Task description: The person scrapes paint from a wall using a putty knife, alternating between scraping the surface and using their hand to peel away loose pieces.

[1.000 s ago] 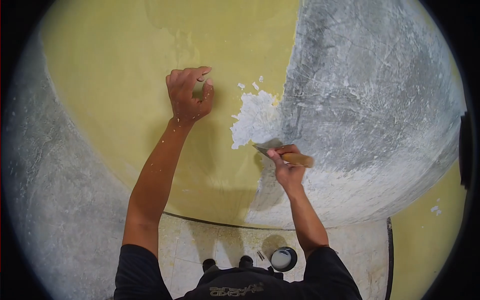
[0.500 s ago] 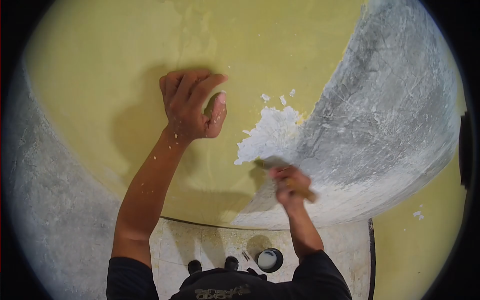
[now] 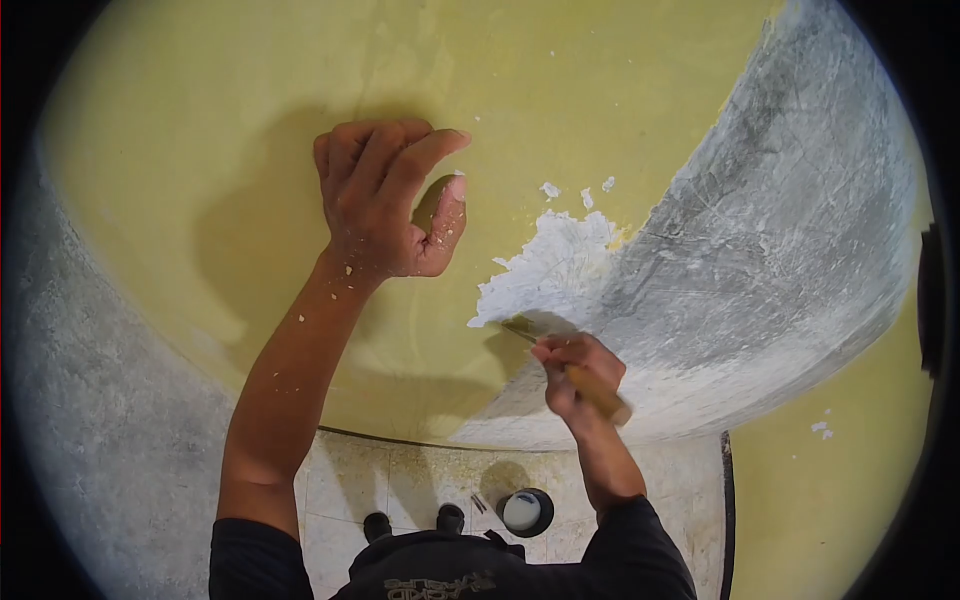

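My right hand (image 3: pixel 582 372) is closed round the wooden handle of a scraper (image 3: pixel 602 396), whose dark blade reaches up-left to the lower edge of a white patch (image 3: pixel 550 268). This patch lies between yellow paint (image 3: pixel 540 90) and bare grey wall (image 3: pixel 740 240). My left hand (image 3: pixel 395 195) is raised in front of the yellow paint, fingers curled, thumb and forefinger apart, with nothing between them. Pale flakes stick to its thumb and wrist. Whether it touches the wall I cannot tell.
Below, a dark bucket (image 3: pixel 527 512) with whitish contents stands on the tiled floor (image 3: pixel 345 480), beside a thin tool (image 3: pixel 478 503) and my feet. More grey wall (image 3: pixel 110 370) shows at the left. White flecks (image 3: pixel 821 430) mark the yellow surface at the lower right.
The view has shifted slightly, moving the white patch a little right in the frame. The scraper's blade looks thinner, turned more edge-on. My left hand keeps its curled pose.
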The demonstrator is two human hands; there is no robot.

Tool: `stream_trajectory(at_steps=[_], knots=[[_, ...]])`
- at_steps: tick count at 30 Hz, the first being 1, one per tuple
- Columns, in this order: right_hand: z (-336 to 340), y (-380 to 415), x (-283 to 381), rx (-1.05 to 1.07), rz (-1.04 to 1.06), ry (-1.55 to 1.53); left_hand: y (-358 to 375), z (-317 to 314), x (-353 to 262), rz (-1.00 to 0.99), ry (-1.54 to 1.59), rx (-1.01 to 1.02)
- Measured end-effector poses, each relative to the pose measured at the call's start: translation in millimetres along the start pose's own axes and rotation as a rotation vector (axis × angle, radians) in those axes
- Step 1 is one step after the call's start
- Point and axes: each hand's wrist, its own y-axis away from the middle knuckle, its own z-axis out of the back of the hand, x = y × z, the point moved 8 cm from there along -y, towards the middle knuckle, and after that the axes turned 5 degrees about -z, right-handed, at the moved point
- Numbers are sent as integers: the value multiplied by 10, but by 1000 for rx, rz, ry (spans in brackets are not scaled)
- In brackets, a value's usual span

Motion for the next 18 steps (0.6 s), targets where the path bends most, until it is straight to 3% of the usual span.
stream_trajectory(at_steps=[2, 4, 5, 6, 8, 10, 13, 14, 16, 18], knots=[[50, -57, 79, -52, 99, 31, -5, -8, 33, 4, -8, -18], [246, -3, -75, -278, -51, -70, 45, -6, 34, 25, -8, -18], [145, 18, 52, -139, -9, 144, 44, -14, 42, 23, -6, -23], [105, -8, 180, -103, 93, 116, 39, -15, 46, 21, -7, -32], [208, -31, 112, -81, 55, 189, 47, -7, 36, 23, -8, -34], [372, 21, -126, -294, -56, -85, 11, -16, 61, 11, -14, -44], [189, -10, 54, -67, 29, 36, 27, -24, 39, 25, -16, -23], [197, 1, 35, -70, 26, 36, 32, -23, 49, 26, -21, -21], [390, 66, -128, -308, -74, -82, 34, -40, 49, 27, -23, -20], [168, 103, -62, -118, -30, 45, 43, -32, 48, 43, -19, -29]])
